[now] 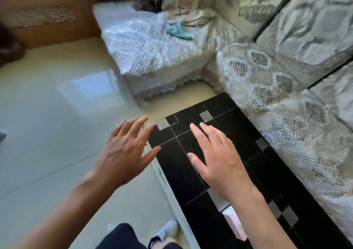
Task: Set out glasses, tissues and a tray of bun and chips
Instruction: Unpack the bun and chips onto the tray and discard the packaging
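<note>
A low black table with grey inlaid squares runs from the centre toward the lower right. My right hand hovers flat above its near end, fingers spread, holding nothing. My left hand floats just past the table's left edge, over the floor, also spread and empty. A pink and white object, possibly a tissue pack, shows partly on the table under my right forearm. No glasses, tray, bun or chips are in view.
A patterned grey sofa wraps around the table's right and far sides, with a teal cloth on its seat. A wooden cabinet stands at the back left. Pale glossy floor lies to the left. My shoes are at the bottom.
</note>
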